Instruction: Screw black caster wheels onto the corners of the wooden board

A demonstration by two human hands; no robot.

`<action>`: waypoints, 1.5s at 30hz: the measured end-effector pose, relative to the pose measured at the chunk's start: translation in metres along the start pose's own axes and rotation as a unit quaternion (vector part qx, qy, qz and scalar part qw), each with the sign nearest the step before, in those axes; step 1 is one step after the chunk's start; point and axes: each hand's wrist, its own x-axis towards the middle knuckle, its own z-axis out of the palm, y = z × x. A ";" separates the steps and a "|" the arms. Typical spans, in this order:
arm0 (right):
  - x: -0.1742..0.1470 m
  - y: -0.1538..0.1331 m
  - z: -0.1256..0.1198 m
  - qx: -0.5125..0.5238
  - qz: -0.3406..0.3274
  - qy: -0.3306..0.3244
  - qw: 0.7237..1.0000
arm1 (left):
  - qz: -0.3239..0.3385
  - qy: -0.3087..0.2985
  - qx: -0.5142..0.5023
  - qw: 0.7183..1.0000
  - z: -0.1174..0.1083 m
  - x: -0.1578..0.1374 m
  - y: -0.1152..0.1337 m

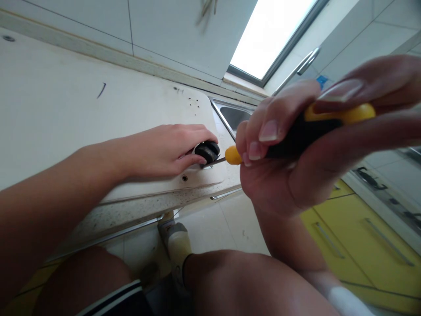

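I have the speckled surface (125, 216) below me, with the white board (79, 114) lying on it. The right hand (279, 175), nearest my camera, is wrapped round the yellow-and-black screwdriver (297, 136); the left grips the black caster (207, 152) at the board's right end, the screwdriver's shaft reaching its base.

A kitchen, steel sink (233, 116), chrome faucet (308, 62), speckled counter edge (131, 215), yellow cabinets (355, 245) with bar handles (390, 242), pale tiled wall (171, 26)
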 end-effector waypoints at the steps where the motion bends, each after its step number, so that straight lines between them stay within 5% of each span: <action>1: 0.001 0.000 0.001 0.045 -0.037 0.031 0.998 | -0.001 0.000 -0.001 1.000 0.000 0.000 0.000; 4: 0.002 0.002 0.003 0.142 -0.056 0.026 0.988 | -0.005 0.001 0.000 1.000 0.001 0.000 -0.001; 11: -0.001 0.004 0.006 0.128 -0.057 0.083 0.987 | -0.001 0.001 0.006 1.000 0.000 0.000 -0.001; 16: 0.004 0.007 -0.004 0.056 -0.113 -0.006 0.992 | -0.009 -0.003 0.018 1.000 0.000 -0.001 -0.001; 23: 0.006 0.023 -0.011 0.076 -0.084 0.015 0.993 | 0.003 0.004 0.000 1.000 0.002 -0.001 -0.003; 29: -0.002 0.000 -0.011 0.143 0.011 0.028 0.989 | -0.003 0.001 -0.002 1.000 0.000 -0.001 0.000; 32: -0.004 -0.011 -0.013 0.097 0.003 0.020 0.995 | -0.005 0.001 0.009 1.000 0.000 -0.001 0.001; 37: 0.004 0.000 -0.028 -0.041 0.034 -0.080 0.995 | -0.014 0.000 0.016 1.000 0.000 -0.001 0.001; 45: -0.002 0.007 -0.023 -0.119 0.053 -0.098 0.987 | 0.004 0.002 -0.006 1.000 -0.004 0.000 0.002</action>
